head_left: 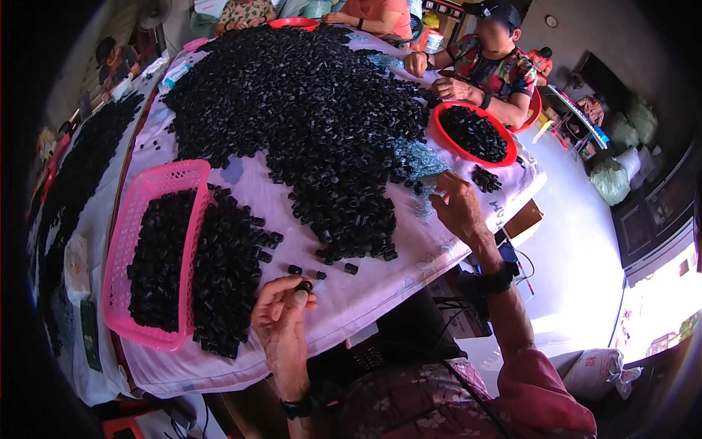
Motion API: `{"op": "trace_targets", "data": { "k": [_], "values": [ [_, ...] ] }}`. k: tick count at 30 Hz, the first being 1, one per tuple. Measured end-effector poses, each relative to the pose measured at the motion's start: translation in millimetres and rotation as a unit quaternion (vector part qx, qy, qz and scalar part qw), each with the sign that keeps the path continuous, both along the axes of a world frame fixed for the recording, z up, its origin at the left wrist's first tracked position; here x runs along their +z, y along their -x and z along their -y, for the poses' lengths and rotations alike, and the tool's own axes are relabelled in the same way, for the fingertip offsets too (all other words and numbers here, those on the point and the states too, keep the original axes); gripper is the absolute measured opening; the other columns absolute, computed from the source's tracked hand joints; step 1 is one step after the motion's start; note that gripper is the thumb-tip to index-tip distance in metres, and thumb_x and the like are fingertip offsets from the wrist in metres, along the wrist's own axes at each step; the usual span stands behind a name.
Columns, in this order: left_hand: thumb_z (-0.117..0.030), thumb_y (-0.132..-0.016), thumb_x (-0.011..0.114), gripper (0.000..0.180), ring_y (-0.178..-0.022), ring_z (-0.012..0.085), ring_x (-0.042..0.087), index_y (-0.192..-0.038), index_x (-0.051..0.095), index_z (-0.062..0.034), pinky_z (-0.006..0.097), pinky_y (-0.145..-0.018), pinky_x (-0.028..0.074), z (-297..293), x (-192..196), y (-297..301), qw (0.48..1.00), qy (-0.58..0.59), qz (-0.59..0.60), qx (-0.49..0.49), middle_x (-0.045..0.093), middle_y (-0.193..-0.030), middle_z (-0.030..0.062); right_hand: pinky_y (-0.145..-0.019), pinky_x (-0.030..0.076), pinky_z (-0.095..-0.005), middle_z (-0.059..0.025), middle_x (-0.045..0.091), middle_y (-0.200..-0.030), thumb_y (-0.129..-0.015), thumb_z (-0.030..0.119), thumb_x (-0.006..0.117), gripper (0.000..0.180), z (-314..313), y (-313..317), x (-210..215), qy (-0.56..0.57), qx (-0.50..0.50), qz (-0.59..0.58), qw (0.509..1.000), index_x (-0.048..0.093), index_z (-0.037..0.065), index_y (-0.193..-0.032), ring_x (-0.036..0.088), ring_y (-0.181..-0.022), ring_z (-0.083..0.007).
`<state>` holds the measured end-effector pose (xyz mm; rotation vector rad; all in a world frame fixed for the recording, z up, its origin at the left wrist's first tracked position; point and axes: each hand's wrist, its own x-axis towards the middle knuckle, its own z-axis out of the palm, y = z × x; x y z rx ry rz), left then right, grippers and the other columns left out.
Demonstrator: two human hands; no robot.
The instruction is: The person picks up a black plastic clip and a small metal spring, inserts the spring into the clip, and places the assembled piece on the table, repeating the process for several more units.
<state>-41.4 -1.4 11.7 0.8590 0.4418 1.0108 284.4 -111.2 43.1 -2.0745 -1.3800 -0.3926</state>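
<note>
Cap [303, 286], small and black, sits pinched in my left hand [281, 311]; too small to tell its axis. My right hand [457, 205] reaches into the blue bits [417, 157], fingers curled, grip unclear.

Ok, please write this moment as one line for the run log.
left hand: holds small black cap | right hand: reaching into blue pieces | pink basket: full of black caps | table: big black pile

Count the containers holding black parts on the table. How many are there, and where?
3. A pink basket lies near the person's left hand, a red bowl sits before the co-worker at the right, and another red bowl sits at the far end. Others may be hidden.
</note>
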Motion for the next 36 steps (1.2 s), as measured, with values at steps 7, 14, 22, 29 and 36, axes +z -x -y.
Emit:
{"op": "trace_targets", "data": {
  "k": [7,14,22,29,36],
  "values": [
    [0.001,-0.089,0.066,0.017,-0.082,0.0147,0.062,-0.106,0.066,0.0016,0.026,-0.075,0.051,0,0,0,1.0,-0.003,-0.005,-0.003,0.068,-0.099,0.0106,-0.064,0.051,-0.0392,-0.0148,0.059,-0.084,-0.074,-0.001,0.065,0.012,6,26,4,0.014,0.02,-0.096,0.995,0.055,-0.004,-0.079,0.063,-0.074,-0.0299],
    [0.0,-0.089,0.066,0.017,-0.082,0.0148,0.063,-0.106,0.066,0.0017,0.027,-0.075,0.051,-1,0,-1,1.0,-0.014,-0.015,0.004,0.068,-0.1,0.0104,-0.058,0.049,-0.0327,-0.0114,0.061,-0.07,-0.076,0.002,0.072,0.013,24,68,10,0.066,0.106,-0.217,0.968,0.061,-0.005,-0.077,0.062,-0.062,-0.0199],
    [0.0,-0.092,0.061,0.018,-0.085,0.0162,0.066,-0.109,0.065,0.0019,0.029,-0.08,0.055,1,0,-5,1.0,-0.013,-0.021,0.014,0.068,-0.104,0.0121,-0.058,0.045,-0.0414,-0.0189,0.057,-0.072,-0.076,-0.002,0.058,0.006,17,88,11,0.077,0.062,-0.171,0.98,0.053,-0.005,-0.076,0.055,-0.062,-0.0353],
    [-0.003,-0.093,0.063,0.018,-0.085,0.017,0.067,-0.11,0.065,0.0017,0.03,-0.08,0.054,1,1,-2,1.0,-0.006,0.002,-0.007,0.069,-0.1,0.0095,-0.061,0.049,-0.0305,-0.0103,0.062,-0.076,-0.083,0.001,0.058,0.01,32,89,-6,-0.081,0.026,-0.285,0.955,0.061,-0.009,-0.087,0.06,-0.064,-0.0168],
    [-0.002,-0.091,0.064,0.017,-0.085,0.016,0.067,-0.107,0.063,0.0026,0.027,-0.08,0.055,25,10,-4,0.994,0.067,-0.005,-0.083,0.069,-0.098,0.0117,-0.061,0.054,-0.0246,-0.011,0.073,-0.093,-0.086,-0.002,0.071,0.018,11,153,13,-0.15,0.207,-0.594,0.763,0.068,-0.003,-0.104,0.065,-0.072,-0.01]
  ]
}}
